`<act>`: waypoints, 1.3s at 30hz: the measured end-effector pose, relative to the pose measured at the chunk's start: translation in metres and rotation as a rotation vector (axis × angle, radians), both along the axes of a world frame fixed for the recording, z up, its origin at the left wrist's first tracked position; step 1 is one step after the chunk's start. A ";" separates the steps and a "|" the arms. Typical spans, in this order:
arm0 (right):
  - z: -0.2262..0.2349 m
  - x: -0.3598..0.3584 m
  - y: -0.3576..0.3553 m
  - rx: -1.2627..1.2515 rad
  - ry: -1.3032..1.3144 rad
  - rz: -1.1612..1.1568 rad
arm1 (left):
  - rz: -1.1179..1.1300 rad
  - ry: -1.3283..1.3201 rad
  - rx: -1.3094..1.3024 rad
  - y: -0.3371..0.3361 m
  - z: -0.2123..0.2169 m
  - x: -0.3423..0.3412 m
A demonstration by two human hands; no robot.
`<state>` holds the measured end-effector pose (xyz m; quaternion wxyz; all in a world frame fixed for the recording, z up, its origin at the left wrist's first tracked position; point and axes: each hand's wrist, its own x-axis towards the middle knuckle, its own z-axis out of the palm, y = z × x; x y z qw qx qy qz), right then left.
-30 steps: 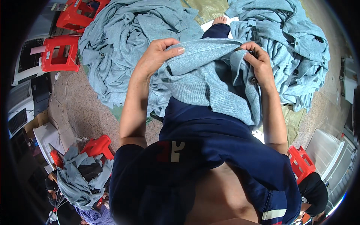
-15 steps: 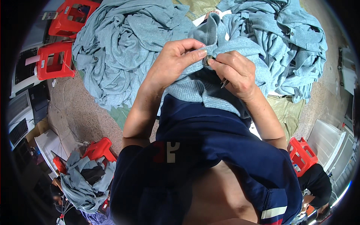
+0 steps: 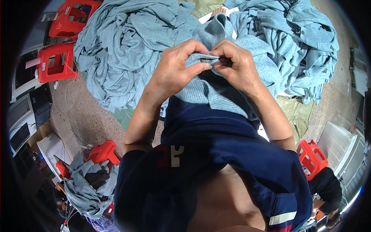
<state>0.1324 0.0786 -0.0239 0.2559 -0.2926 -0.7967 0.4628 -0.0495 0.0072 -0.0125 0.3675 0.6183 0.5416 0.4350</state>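
Note:
A grey-blue knit cardigan [image 3: 228, 101] lies across my lap, its ribbed hem toward me. Both hands pinch a folded edge of it, fingertips almost meeting. My left hand [image 3: 174, 67] is closed on the left part of this edge, index finger above and thumb below. Between the hands a dark round button [image 3: 206, 60] shows on the fabric, close to the left thumb. My right hand [image 3: 239, 63] is closed on the same edge from the right, its inner fingers curled in shadow. Whether the right palm holds anything else is hidden.
Heaps of similar knitwear lie ahead, a left pile [image 3: 127, 50] and a right pile [image 3: 305, 42]. Red plastic stools [image 3: 58, 62] stand at the left. More garments [image 3: 87, 193] sit lower left. Another person [image 3: 326, 189] is at the lower right.
My right hand has turned and moved up and left, from the button to the cardigan's folded edge. The small metal tool that stuck out of it no longer shows.

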 end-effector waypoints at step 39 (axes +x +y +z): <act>0.000 0.067 -0.021 0.421 0.105 -0.041 | -0.084 -0.618 -0.472 -0.008 0.002 -0.018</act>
